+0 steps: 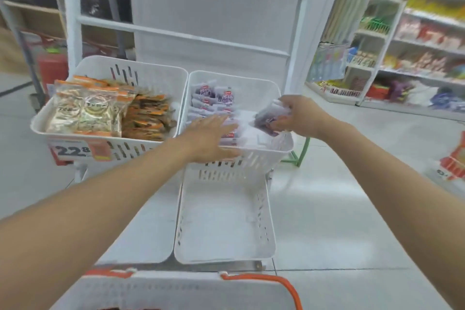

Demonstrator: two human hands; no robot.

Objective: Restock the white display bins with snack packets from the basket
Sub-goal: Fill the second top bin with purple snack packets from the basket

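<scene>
Shop aisle, tiled floor (352,209); stocked shelves (427,43) at right. Two white display bins sit side by side: the left bin (151,70) holds orange and beige packets (105,113), the right bin (254,158) holds purple packets (206,93). The left hand (211,133) lies flat, fingers spread, on these. The right hand (294,116) grips, apparently, a purple packet (264,122) over that bin's right side. Nearest the camera, the basket (176,289)

Purple-white snack packets (210,99) lie in rows in the upper right white bin (254,158) — flat, overlapping.
</scene>
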